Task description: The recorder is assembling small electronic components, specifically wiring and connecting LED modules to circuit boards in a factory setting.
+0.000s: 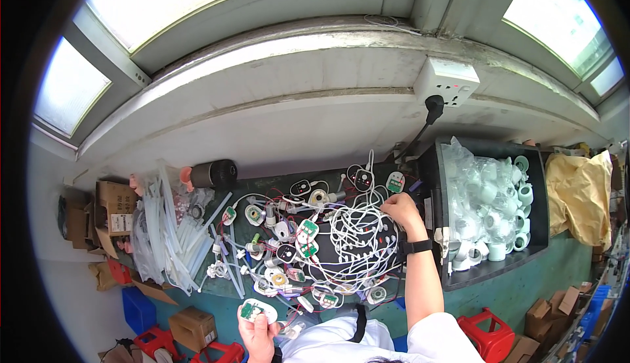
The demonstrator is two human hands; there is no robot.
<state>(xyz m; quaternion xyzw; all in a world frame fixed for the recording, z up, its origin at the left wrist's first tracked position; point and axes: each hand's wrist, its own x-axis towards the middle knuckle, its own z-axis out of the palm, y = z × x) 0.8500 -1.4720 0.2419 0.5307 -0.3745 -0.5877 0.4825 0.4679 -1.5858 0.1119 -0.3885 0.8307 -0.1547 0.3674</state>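
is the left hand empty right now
No, the left hand is holding a white casing with a green circuit board showing in it.

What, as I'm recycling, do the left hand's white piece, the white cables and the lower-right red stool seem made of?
White piece: probably smooth plastic, given its rounded rim. White cables: likely satin plastic or rubber sheathing, given their loose loops. Red stool: probably glossy plastic, given its moulded look.
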